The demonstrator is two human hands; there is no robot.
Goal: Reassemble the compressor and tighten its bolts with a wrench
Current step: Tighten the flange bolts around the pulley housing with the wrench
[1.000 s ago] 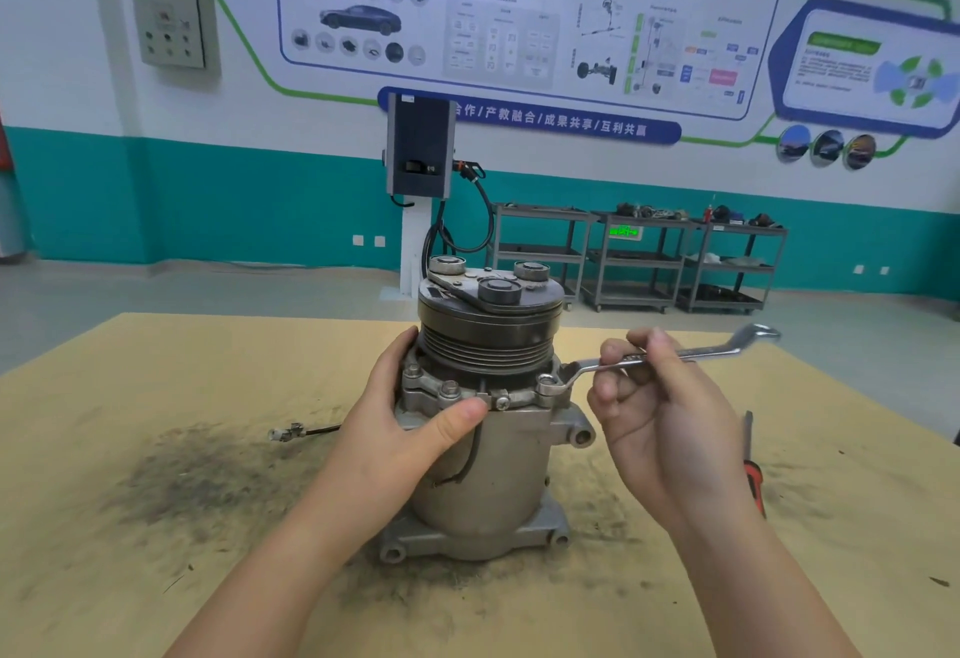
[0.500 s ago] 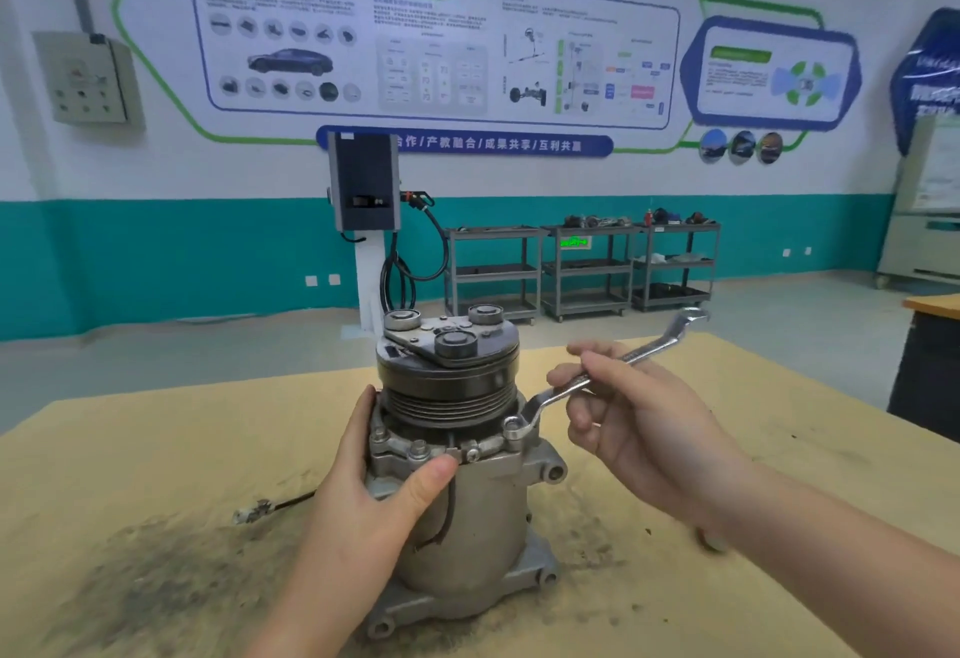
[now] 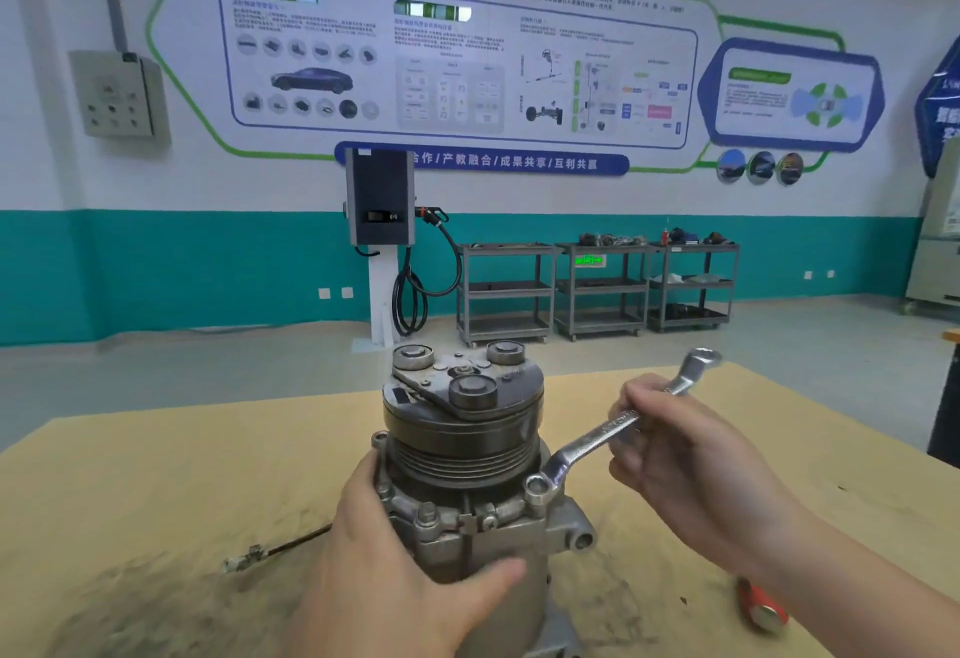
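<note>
**A:** ok, left to right, what's on the desk [image 3: 130,475]?

**B:** Far left, around 9 o'clock from the compressor [image 3: 467,475], there's a thin dark cable with a little metal connector [image 3: 249,556] lying loose on the desk, apart from everything. Doesn't look like it's in play.

**A:** And the compressor?

**B:** Standing upright in the middle of the desk, pulley end up. The left hand [image 3: 395,569] wraps the housing from the 9 o'clock side, thumb across the front just under the bolt flange. My guess is that's purely to brace it so the body doesn't spin when torque goes on. So that grip is curled round the casing.

**A:** Wrench?

**B:** The wrench [image 3: 613,429] has its ring end seated over a bolt [image 3: 540,488] at about 3 o'clock on the flange, and the shank angles up and away to the right. The right hand [image 3: 691,455] is partway up the shank, fingers curled round it, free end poking out past the knuckles. Holding further out gives more leverage, I'd say.

**A:** Anything else?

**B:** Something red with a metal end [image 3: 761,608] lies at the 4 o'clock corner. Can't tell what it is.
</note>
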